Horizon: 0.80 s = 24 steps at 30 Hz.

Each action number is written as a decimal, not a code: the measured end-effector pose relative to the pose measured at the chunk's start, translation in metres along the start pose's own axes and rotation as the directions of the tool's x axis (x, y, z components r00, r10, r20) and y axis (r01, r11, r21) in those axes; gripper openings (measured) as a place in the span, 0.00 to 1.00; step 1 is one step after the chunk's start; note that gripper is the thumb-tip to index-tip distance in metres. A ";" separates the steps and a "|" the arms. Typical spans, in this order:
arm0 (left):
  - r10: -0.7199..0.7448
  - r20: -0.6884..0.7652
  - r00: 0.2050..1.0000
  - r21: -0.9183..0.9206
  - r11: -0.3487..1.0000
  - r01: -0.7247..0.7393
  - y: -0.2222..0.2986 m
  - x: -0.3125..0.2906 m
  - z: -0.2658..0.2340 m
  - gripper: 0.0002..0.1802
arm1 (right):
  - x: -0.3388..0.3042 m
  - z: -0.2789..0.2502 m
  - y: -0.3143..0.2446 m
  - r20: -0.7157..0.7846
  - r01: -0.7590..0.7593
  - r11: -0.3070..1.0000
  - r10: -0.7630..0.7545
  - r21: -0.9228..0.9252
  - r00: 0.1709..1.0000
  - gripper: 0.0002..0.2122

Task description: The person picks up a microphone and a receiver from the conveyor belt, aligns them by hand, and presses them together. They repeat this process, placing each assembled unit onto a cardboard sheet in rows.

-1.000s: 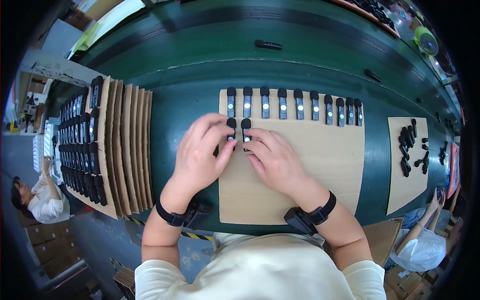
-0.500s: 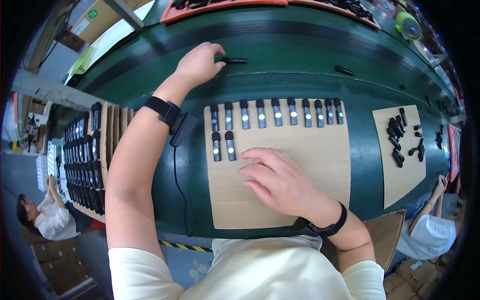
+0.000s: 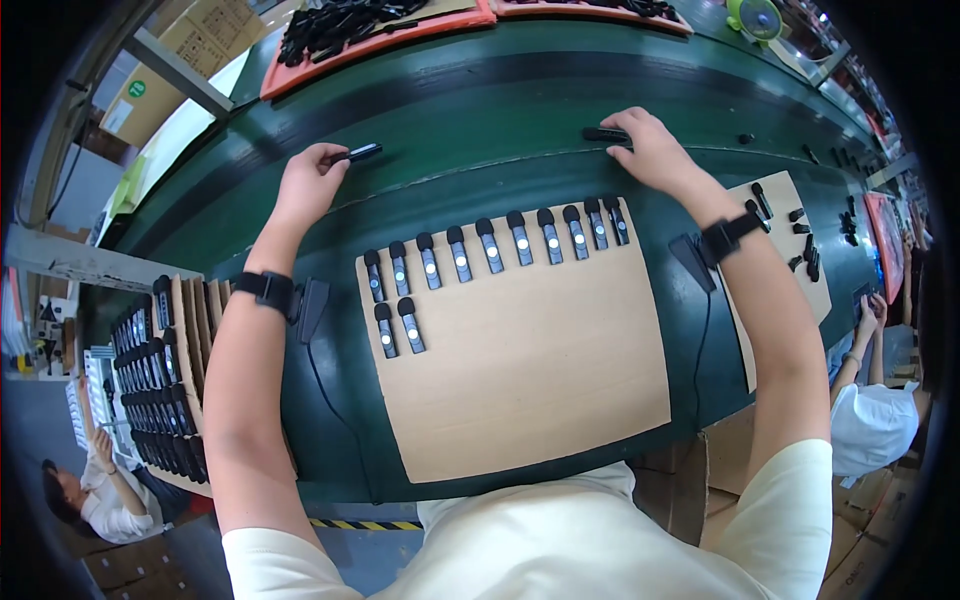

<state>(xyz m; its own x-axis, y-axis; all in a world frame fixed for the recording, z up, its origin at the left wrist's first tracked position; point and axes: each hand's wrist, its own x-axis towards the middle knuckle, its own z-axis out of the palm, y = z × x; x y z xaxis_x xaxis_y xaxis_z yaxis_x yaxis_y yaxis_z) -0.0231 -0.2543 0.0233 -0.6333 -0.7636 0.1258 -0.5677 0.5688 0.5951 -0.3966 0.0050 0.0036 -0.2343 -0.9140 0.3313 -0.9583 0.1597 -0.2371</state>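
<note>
Since half a second ago, the right hand (image 3: 655, 150) has left the space above the cardboard sheet (image 3: 530, 380) for a black microphone (image 3: 600, 134) on the green table (image 3: 480, 125), while the left hand (image 3: 310, 180) has shifted the one it holds.

That left-hand microphone (image 3: 366, 152) lies over the far part of the table, pinched between thumb and fingertips; its long axis runs sideways, free end right and slightly away. The right hand curls round its microphone's right end (whether pinching, I cannot tell); that one lies nearly crosswise, visible end left.

Twelve microphones stand in rows on the sheet: ten in the far row (image 3: 490, 245), two in the near row (image 3: 400, 328), foam heads away from the person. Beyond are two orange trays (image 3: 385, 42) of black parts.
</note>
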 end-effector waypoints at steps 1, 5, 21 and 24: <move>-0.002 -0.002 1.000 0.004 1.000 0.002 0.005 -0.009 -0.004 0.14 | 0.008 0.005 0.010 -0.001 0.003 1.000 -0.002 0.004 1.000 0.11; -0.055 -0.120 0.991 -0.471 0.882 -0.008 0.032 -0.056 -0.009 0.14 | 0.028 0.020 0.026 0.209 -0.077 0.993 0.094 -0.089 0.973 0.13; -0.119 0.050 0.992 -0.948 0.306 0.085 0.103 -0.217 0.036 0.10 | -0.115 -0.035 -0.213 0.217 -0.223 0.070 0.085 0.972 0.973 0.12; -0.115 0.037 0.993 -0.932 0.355 0.076 0.104 -0.227 0.036 0.11 | -0.130 -0.023 -0.219 0.176 -0.188 0.133 0.100 0.973 0.979 0.14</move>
<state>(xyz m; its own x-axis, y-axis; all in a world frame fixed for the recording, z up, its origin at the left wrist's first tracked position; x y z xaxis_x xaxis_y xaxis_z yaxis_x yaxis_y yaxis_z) 0.0432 -0.0108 0.0278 -0.5830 -0.8121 0.0268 0.2402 -0.1408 0.9605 -0.1597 0.0968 0.0333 -0.2967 -0.9446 0.1403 0.0756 -0.1697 -0.9826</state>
